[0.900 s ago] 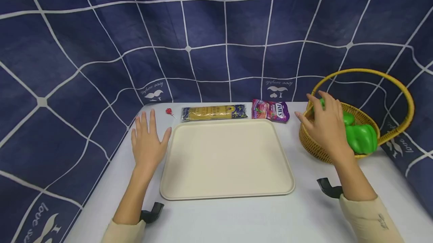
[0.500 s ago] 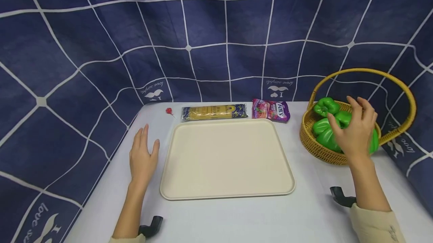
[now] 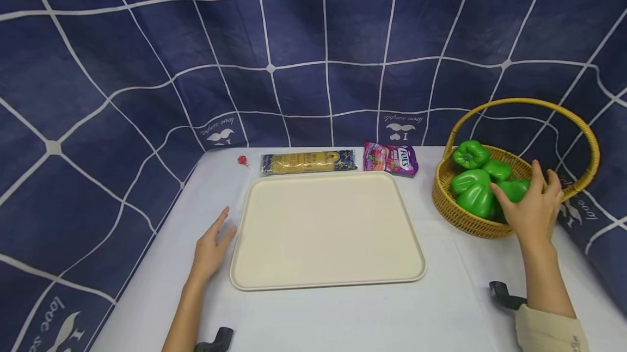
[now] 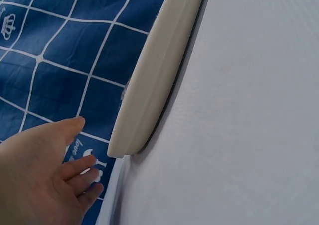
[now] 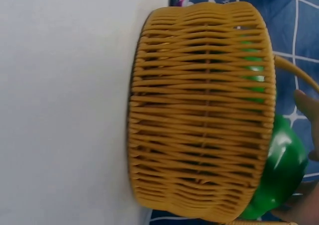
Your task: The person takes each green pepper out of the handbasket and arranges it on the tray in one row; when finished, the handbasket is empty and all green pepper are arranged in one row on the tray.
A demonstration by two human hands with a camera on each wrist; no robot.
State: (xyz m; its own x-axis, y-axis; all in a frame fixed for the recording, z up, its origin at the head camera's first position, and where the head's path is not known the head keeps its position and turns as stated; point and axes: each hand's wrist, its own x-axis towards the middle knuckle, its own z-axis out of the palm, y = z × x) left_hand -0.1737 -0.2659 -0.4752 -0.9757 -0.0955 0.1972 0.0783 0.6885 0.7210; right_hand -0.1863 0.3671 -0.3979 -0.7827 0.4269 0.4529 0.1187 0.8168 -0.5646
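Note:
My right hand [image 3: 534,213] is over the right side of a wicker basket [image 3: 455,218], its thumb and fingers spread about a green bell pepper [image 3: 513,190]. In the right wrist view that green pepper [image 5: 283,168] bulges above the basket rim, and the thumb [image 5: 305,103] stands apart from it. Several green peppers fill the basket; one [image 3: 471,154] sits at the back, another [image 3: 475,194] at the front. My left hand [image 3: 209,251] hovers at the left of the beige tray [image 3: 325,285], fingers relaxed and holding nothing. The left wrist view shows this hand [image 4: 55,175] beside the tray's edge [image 4: 154,75].
Behind the tray lie a red lollipop [image 3: 243,160], a long gold-and-blue packet [image 3: 308,161] and a purple Fox's candy bag [image 3: 390,159]. The basket's tall arched handle [image 3: 531,102] rises over the peppers. A blue checked cloth [image 3: 313,42] hangs around the white table.
My right hand has moved rightward and down, from the basket's left part to the pepper at its right. My left hand has drawn back towards me along the tray's left side.

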